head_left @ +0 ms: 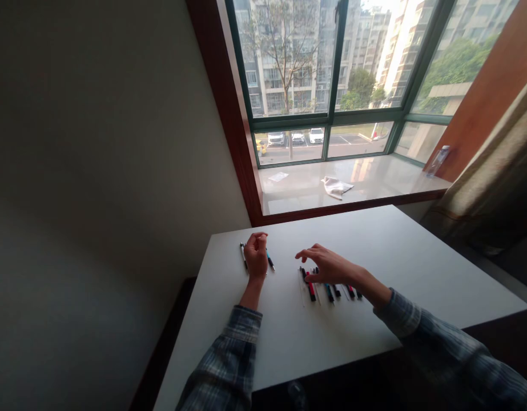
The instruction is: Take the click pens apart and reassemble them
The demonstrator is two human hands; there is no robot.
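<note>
The work looks partway along, judging by two groups of pens on the white surface point(289, 337). A small group lies around the left hand, a slim pen point(243, 254) on one side and a teal pen point(270, 261) on the other — these appear set apart. A larger row, including a red pen point(311, 290) and a dark-and-teal pen point(329, 292), lies beneath and beside the right hand and seems left to handle. The left hand point(257, 254) is curled inward; whether it grips anything cannot be told. The right hand point(304, 267) spreads thumb and fingers apart, with nothing visibly grasped — contact with the row is unclear.
</note>
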